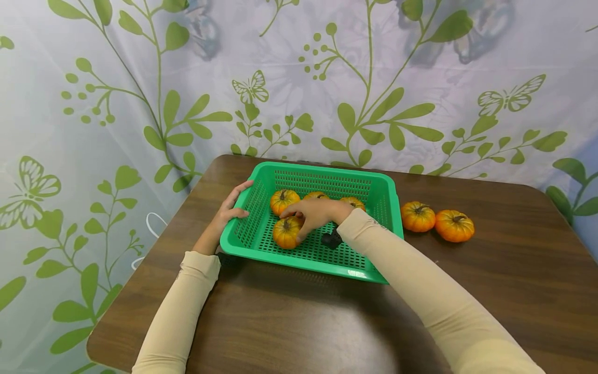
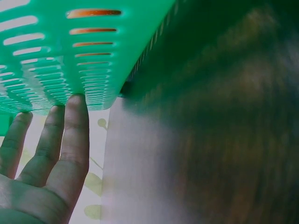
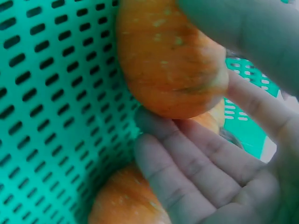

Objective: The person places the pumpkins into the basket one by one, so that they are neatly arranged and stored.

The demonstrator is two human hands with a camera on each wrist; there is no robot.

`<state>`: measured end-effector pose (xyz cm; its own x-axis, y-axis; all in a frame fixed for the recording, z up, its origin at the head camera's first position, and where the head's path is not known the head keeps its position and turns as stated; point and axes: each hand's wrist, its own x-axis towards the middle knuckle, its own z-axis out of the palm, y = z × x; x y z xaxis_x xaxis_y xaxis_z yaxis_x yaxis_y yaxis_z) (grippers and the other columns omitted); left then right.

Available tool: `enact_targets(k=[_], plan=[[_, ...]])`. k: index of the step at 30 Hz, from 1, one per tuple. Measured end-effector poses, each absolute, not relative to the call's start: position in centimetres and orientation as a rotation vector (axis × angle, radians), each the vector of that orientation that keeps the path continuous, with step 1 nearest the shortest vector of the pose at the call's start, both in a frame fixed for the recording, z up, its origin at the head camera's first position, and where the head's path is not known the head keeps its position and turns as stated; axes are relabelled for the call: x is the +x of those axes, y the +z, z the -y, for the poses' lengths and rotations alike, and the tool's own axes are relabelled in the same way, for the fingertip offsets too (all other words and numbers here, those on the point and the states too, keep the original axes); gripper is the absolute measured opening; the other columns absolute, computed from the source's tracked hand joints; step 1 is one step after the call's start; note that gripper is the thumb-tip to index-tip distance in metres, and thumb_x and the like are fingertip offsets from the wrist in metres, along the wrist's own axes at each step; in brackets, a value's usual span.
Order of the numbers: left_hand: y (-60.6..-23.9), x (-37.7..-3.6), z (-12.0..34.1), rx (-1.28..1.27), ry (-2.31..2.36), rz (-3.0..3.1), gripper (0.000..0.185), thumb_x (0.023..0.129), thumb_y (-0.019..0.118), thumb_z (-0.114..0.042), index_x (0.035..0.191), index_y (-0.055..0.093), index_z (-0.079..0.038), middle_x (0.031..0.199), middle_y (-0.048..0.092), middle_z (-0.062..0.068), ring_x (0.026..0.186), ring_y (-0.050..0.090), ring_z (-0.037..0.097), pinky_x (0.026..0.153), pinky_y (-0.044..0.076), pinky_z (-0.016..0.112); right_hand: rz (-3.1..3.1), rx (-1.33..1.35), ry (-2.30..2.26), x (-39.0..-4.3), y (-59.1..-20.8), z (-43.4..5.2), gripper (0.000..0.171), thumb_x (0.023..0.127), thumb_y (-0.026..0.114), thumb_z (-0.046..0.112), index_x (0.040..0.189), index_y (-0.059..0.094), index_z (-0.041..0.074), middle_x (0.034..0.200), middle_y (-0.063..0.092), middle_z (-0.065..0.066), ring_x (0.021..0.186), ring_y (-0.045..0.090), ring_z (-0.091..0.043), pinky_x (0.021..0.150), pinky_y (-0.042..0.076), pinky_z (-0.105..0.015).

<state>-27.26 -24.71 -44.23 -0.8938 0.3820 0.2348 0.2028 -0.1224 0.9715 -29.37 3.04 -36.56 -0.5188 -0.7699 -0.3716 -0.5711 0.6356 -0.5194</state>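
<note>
A green perforated plastic basket stands on the table with several small orange pumpkins in it. At its left end, my left hand grips the rim, thumb inside and fingers along the outer wall; the left wrist view shows those fingers against the slotted side. Inside the basket my right hand holds a small pumpkin between thumb and fingers. In the right wrist view this pumpkin is large, with the thumb across its upper right. Another pumpkin lies just behind; others are partly hidden by the hand.
Two more pumpkins, one nearer the basket and one farther right, sit on the brown wooden table. A small black object shows below my right wrist. A leaf-patterned curtain hangs behind the table.
</note>
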Motion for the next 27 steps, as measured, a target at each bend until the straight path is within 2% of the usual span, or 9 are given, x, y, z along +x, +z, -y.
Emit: enact_targets(k=[7, 14, 19, 27], plan=[[-44.1, -27.2, 24.7, 0.647, 2.161, -1.993, 0.08, 0.082, 0.047, 0.002, 0.158, 0.025, -0.012, 0.157, 0.024, 0.019, 0.127, 0.041, 0.035, 0.089, 0.05, 0.031, -2.329, -1.066, -0.452, -29.3, -37.5, -2.1, 0.074, 0.09, 0.074, 0.025, 0.154, 0.039, 0.016, 0.151, 0.043, -0.011, 0.132, 0.046, -0.033, 0.107, 0.04, -0.047], [-44.0, -27.4, 24.7, 0.641, 2.159, -1.991, 0.08, 0.082, 0.047, 0.003, 0.158, 0.026, -0.013, 0.157, 0.025, 0.019, 0.125, 0.043, 0.034, 0.089, 0.05, 0.031, -2.391, -1.075, -0.437, -29.2, -37.6, -1.2, 0.072, 0.091, 0.073, 0.026, 0.154, 0.039, 0.017, 0.155, 0.039, -0.01, 0.137, 0.041, -0.034, 0.108, 0.038, -0.048], [-44.1, -27.5, 24.6, 0.657, 2.155, -2.005, 0.08, 0.082, 0.046, 0.002, 0.157, 0.025, -0.01, 0.159, 0.022, 0.018, 0.129, 0.04, 0.037, 0.091, 0.049, 0.03, -2.413, -1.071, -0.443, -29.2, -37.7, -0.7, 0.073, 0.091, 0.072, 0.027, 0.155, 0.038, 0.018, 0.156, 0.037, -0.01, 0.136, 0.043, -0.034, 0.108, 0.039, -0.048], [-44.1, -27.5, 24.6, 0.684, 2.157, -2.01, 0.079, 0.082, 0.045, 0.004, 0.157, 0.023, -0.007, 0.161, 0.017, 0.018, 0.131, 0.038, 0.039, 0.093, 0.048, 0.029, -2.401, -1.073, -0.453, -29.3, -38.2, -0.3, 0.076, 0.092, 0.071, 0.031, 0.157, 0.033, 0.018, 0.158, 0.034, -0.009, 0.141, 0.036, -0.035, 0.111, 0.034, -0.05]])
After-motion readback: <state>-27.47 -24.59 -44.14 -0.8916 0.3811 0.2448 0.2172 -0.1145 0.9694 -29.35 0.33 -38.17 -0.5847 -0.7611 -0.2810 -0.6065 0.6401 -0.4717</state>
